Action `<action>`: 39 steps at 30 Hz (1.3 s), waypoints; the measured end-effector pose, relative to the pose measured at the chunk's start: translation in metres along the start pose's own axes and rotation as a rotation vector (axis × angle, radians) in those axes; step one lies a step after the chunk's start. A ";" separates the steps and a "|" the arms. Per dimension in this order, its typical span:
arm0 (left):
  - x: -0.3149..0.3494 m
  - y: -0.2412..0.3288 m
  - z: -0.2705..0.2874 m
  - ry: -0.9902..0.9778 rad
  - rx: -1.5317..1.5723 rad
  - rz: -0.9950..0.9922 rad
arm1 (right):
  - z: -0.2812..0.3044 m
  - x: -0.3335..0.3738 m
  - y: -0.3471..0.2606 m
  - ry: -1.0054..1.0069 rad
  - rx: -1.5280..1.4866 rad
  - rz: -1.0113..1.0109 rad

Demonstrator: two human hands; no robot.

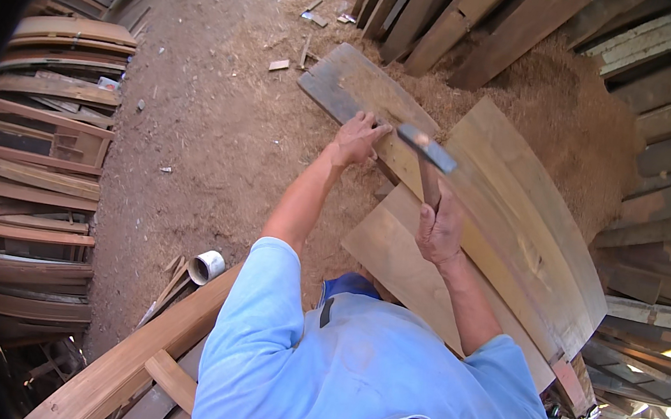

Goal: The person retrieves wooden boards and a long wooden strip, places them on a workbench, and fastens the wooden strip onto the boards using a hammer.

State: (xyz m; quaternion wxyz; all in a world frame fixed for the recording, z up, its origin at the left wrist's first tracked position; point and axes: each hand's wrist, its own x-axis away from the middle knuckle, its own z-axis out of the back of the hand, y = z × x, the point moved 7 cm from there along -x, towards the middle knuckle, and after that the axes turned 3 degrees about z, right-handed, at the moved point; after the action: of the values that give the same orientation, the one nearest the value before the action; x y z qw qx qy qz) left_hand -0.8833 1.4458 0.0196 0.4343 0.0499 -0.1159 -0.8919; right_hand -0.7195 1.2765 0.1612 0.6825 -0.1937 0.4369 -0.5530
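Note:
My right hand (441,228) is wrapped round the wooden handle of a hammer (427,148). Its dark metal head, slightly blurred, hovers over a long plank just right of my left hand. My left hand (358,138) rests at the edge of that plank (350,79), fingers bent and drawn together; whatever they pinch is too small to make out. The plank is grey and weathered at its far end. Beside it on the right lies a wide pale board (528,223) with a curved outer edge. Another pale board (402,238) lies below my right hand.
Curved wooden pieces (41,176) are stacked along the left. Upright planks (472,26) lean at the back, and more timber (669,189) stands on the right. Wood shavings (555,94) cover the ground. A white container (206,267) sits near a thick beam (138,344).

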 end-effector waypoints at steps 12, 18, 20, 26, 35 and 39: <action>0.005 0.001 0.005 0.031 -0.003 -0.018 | 0.000 0.000 0.001 0.028 0.036 0.057; 0.000 -0.002 0.006 0.013 0.009 -0.011 | -0.038 0.047 0.092 -0.478 0.318 -0.419; 0.012 -0.003 0.002 0.021 0.008 -0.028 | -0.023 0.018 0.043 -0.406 0.172 -0.403; -0.001 0.004 0.004 0.018 -0.010 -0.007 | -0.039 0.042 0.087 -0.205 0.143 -0.247; 0.003 0.002 0.005 -0.024 -0.019 0.025 | -0.028 0.036 0.054 -0.144 0.168 -0.196; 0.004 0.006 0.001 -0.036 -0.036 0.024 | -0.052 0.056 0.110 -0.533 0.420 -0.468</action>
State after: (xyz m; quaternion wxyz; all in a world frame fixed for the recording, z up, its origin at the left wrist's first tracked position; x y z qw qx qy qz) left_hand -0.8813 1.4388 0.0222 0.4434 0.0247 -0.1080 -0.8894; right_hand -0.6965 1.2703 0.0292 0.6523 -0.2806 0.0666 -0.7010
